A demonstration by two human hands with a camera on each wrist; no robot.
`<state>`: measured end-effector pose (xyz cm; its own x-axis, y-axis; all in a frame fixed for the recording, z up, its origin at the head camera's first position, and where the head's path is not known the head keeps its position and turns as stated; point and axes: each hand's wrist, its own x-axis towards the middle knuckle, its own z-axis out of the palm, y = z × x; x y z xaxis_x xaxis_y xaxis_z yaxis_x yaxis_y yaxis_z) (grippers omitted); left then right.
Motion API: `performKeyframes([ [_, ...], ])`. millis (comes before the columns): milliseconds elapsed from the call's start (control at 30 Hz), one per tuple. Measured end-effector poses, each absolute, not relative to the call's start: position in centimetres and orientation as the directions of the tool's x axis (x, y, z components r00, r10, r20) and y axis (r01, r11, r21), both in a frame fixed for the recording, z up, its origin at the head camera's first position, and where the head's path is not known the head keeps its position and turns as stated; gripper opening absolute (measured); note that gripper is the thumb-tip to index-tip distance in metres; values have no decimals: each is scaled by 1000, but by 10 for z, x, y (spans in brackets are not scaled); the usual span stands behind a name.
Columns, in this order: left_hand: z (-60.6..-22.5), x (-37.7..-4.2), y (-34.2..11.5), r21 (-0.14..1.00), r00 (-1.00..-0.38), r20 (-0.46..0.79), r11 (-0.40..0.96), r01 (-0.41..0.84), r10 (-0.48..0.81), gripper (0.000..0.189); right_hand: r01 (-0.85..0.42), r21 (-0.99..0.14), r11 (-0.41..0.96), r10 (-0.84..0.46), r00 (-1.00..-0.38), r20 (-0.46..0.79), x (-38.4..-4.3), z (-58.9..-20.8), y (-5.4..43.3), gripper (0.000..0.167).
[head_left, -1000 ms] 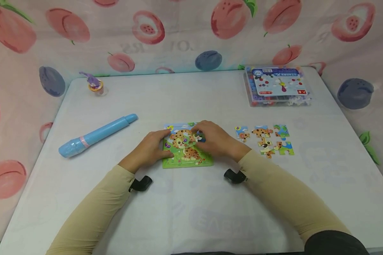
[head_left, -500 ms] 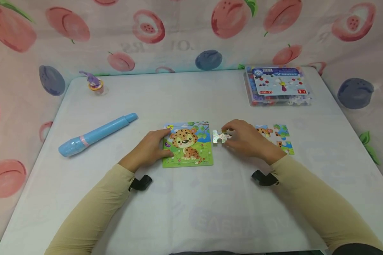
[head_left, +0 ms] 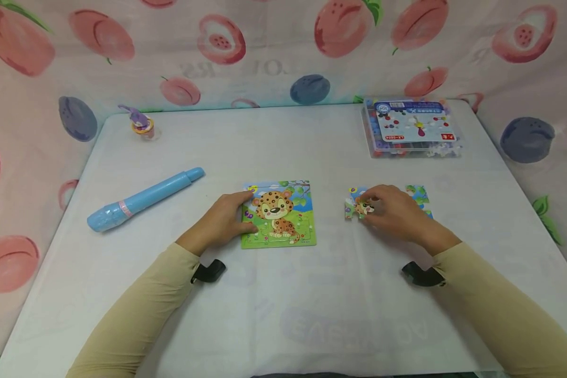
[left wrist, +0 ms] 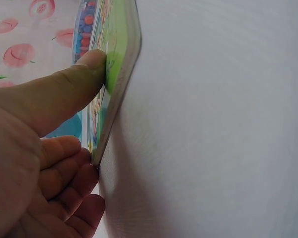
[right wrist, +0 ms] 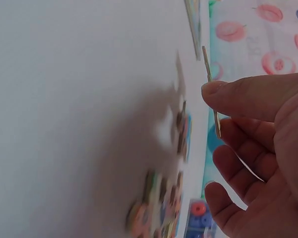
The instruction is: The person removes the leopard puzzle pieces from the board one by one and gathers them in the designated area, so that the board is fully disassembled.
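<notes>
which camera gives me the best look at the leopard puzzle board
The head view: the leopard puzzle board lies face up, nearly whole, the left hand covering only a bit of one side. The left wrist view shows it nearly edge-on; the right wrist view, apparently just a sliver.

puzzle board [head_left: 279, 214]: green, blue | tube [head_left: 157, 193]: light blue | backdrop [head_left: 274, 31]: peach-printed

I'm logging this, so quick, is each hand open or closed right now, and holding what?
Left hand: open, resting on the left side of the leopard puzzle board.
Right hand: closed, pinching a leopard-face jigsaw piece.
</notes>
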<state>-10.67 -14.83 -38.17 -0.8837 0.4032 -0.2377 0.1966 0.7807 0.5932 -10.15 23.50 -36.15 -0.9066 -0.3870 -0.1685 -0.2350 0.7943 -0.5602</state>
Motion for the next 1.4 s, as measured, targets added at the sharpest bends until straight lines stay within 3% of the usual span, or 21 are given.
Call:
performKeyframes([
  [733,-385,-107,-150,591,-886,-225,779,207,406,86,-345,-537,770,-478,-869,-127,-90,-376,264,28],
  [1400,-383,-106,-149,601,-887,-214,771,211,409,85,-325,-526,786,-472,-864,-172,-91,-373,265,32],
])
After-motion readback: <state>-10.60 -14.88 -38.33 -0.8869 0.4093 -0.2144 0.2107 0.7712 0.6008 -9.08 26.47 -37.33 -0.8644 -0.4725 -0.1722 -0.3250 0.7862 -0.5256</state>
